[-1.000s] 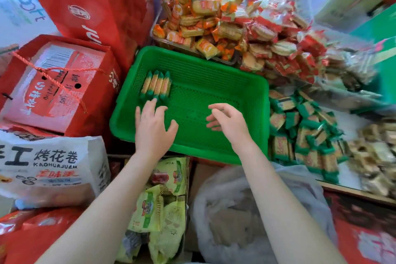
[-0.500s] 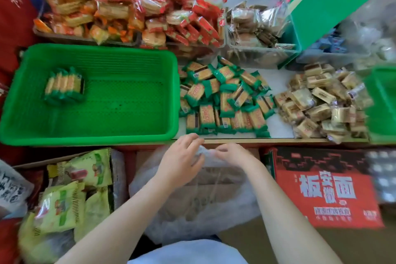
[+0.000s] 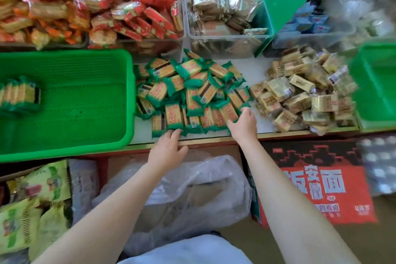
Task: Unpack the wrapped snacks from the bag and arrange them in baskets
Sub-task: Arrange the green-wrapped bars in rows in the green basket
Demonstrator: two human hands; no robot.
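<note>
Both hands reach the green-wrapped snack pile on the table; left hand is relaxed with fingertips touching the near row, right hand has fingers loosely spread over the pile's right edge, nothing gripped. The green basket just left holds one small row. Risk: slick wrappers stacked loose; a wide scoop likely slides packs off the table's front edge into the plastic bag below, or drags in the neighbouring tan snacks.

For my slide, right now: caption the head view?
Both hands reach into green-wrapped snacks beside a green basket.
</note>
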